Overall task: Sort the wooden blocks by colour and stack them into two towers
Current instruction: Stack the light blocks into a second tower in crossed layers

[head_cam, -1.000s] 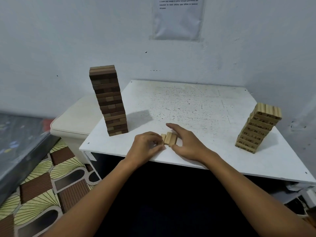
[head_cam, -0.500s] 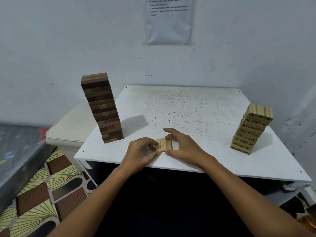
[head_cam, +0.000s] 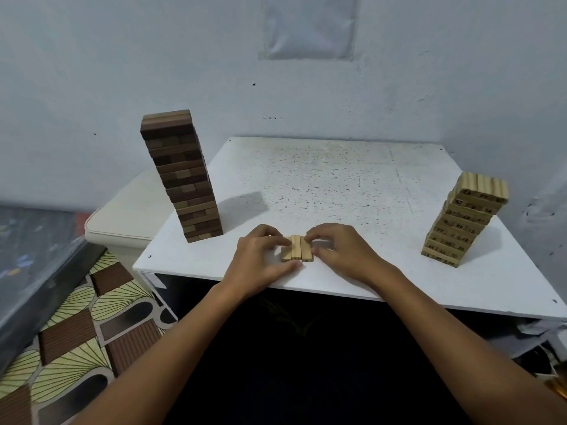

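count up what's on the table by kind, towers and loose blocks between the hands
dark brown tower: 1
light wood tower: 1
loose light blocks, side by side between the left hand and right hand: 3
total: 5

Pale plastered corner with a white speckled table (head_cam: 337, 185)

A laminated sheet (head_cam: 308, 26) hangs on the wall (head_cam: 122, 56); a cream cushioned stool (head_cam: 129, 216) stands left of the table, above a leaf-patterned brown and yellow floor mat (head_cam: 76, 326).
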A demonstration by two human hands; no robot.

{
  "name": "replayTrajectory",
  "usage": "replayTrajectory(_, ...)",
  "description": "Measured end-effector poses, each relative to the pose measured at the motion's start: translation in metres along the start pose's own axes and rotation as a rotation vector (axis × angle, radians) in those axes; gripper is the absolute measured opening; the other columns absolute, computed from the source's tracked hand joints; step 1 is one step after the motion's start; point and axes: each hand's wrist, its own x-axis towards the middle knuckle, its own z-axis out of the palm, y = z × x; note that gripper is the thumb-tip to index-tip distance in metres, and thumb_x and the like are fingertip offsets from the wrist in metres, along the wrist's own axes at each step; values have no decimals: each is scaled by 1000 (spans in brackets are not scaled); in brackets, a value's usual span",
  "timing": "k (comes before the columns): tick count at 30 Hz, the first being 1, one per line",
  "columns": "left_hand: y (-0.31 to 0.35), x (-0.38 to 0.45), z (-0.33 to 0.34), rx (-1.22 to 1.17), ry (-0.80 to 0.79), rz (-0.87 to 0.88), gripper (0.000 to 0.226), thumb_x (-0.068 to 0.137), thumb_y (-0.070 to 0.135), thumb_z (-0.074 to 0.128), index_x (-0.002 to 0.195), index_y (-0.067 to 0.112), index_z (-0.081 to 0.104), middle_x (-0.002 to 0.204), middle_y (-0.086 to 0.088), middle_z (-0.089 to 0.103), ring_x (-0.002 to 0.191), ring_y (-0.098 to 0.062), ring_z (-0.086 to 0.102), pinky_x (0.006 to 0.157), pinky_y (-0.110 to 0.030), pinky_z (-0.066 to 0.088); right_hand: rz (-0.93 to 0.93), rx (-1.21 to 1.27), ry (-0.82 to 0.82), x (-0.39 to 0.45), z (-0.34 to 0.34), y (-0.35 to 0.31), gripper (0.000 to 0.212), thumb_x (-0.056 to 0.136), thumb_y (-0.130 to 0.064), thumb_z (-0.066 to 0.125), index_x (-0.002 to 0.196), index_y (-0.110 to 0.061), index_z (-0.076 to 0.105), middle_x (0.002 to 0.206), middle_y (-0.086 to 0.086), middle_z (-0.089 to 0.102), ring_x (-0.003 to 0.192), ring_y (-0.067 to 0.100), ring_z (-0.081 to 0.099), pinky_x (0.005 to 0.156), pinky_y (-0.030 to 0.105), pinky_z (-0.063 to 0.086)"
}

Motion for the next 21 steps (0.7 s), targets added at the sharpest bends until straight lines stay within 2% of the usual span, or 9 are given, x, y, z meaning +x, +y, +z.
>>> replayTrajectory(2, 6, -1, 5, 10, 12, -29, 56, 58, 65, 71, 89, 20, 78, 95, 9, 60, 89, -10, 60, 82, -27, 46, -3, 0, 13, 0, 1, 1, 17, 86, -9, 66, 99, -17, 74, 107, -4, 68, 102, 9, 60, 89, 15, 44)
replayTrajectory(4, 10, 0, 9, 8, 34, -57, 51, 59, 59, 77, 86, 16, 78, 98, 5, 62, 92, -11, 61, 83, -26, 47, -11, -4, 27, 1, 2, 1, 13, 85, -11, 68, 95, -17, 75, 102, -5, 69, 99, 10, 61, 92, 26, 46)
replayTrajectory(6, 11, 2, 12, 27, 46, -62, 42, 63, 47, 86, 86, 13, 78, 101, 2, 65, 94, -12, 61, 83, -24, 47, -11, -18, 40, 0, 2, 0, 12, 84, -13, 69, 93, -19, 76, 100, -6, 68, 100, 9, 59, 91, 26, 45)
replayTrajectory(8, 10, 5, 12, 41, 43, -59, 35, 65, 38, 88, 85, 11, 78, 104, -1, 67, 95, -13, 62, 79, -15, 43, -6, -41, 51, -1, 2, 0, 10, 84, -16, 71, 92, -20, 76, 97, -8, 67, 100, 8, 56, 88, 24, 42)
replayTrajectory(10, 10, 8, 9, 20, 16, -69, 34, 63, 39, 85, 84, 13, 78, 110, -2, 66, 100, -14, 63, 80, -10, 40, -15, -80, 55, -2, 4, -1, 10, 85, -18, 71, 93, -20, 76, 95, -7, 65, 101, 9, 54, 87, 24, 41)
replayTrajectory(13, 10, 12, 5, -15, -50, -73, 48, 56, 49, 65, 92, 19, 77, 123, 0, 62, 114, -15, 58, 99, -33, 43, -27, -132, 68, -6, 7, -1, 16, 87, -14, 65, 95, -22, 76, 94, -4, 65, 101, 14, 52, 87, 31, 43)
replayTrajectory(15, 9, 15, 1, -36, -91, -59, 54, 56, 43, 63, 104, 19, 73, 127, 2, 60, 117, -12, 57, 104, -42, 42, -30, -154, 75, -9, 9, -1, 21, 87, -10, 62, 95, -24, 76, 93, -3, 63, 100, 16, 51, 86, 35, 44)
replayTrajectory(18, 7, 20, -5, -63, -169, -5, 59, 58, 26, 68, 117, 15, 67, 132, 0, 57, 112, -5, 58, 104, -33, 43, -43, -184, 97, -11, 12, -1, 23, 86, -7, 60, 91, -22, 77, 91, -6, 54, 97, 17, 48, 83, 35, 42)
replayTrajectory(21, 8, 24, -10, -99, -260, 22, 65, 60, 21, 67, 124, 15, 63, 136, 4, 54, 109, -2, 60, 102, -22, 43, -52, -157, 137, -11, 16, -1, 24, 84, -5, 58, 83, -20, 77, 92, -8, 51, 96, 13, 45, 81, 30, 39)
